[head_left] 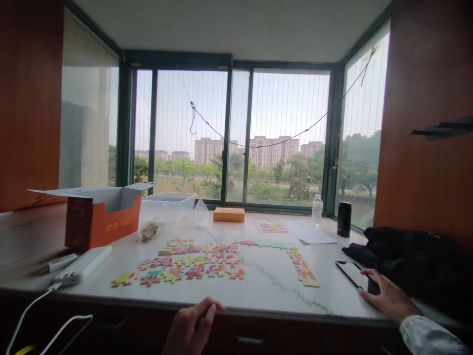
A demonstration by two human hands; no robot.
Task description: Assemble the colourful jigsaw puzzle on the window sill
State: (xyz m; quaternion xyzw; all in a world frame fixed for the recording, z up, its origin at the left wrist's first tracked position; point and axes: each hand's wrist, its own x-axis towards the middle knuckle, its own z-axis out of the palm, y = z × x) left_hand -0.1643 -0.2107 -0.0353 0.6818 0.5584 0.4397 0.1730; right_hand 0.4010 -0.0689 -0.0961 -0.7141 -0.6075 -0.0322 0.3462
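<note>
My left hand (192, 326) rests at the front edge of a white marble-patterned table (273, 296), fingers loosely bent and holding nothing. My right hand (388, 296) lies on the table with its fingertips at the edge of a black smartphone (353, 275). Loose jigsaw puzzle pieces (188, 264) in many colours lie in a rough cluster in the middle. To their right, joined pieces form an L-shaped strip (301, 264). A small picture card (271, 227) lies behind the strip, and a plastic bag with pieces (151, 230) sits at the back left.
An open orange carton (103, 222) and a clear plastic tub (168, 199) stand at the back left. A white power bank (83, 266) with a cable lies at left. Further back are an orange box (229, 214), paper (306, 231), a water bottle (317, 209), a black cup (344, 219) and dark cloth (406, 256).
</note>
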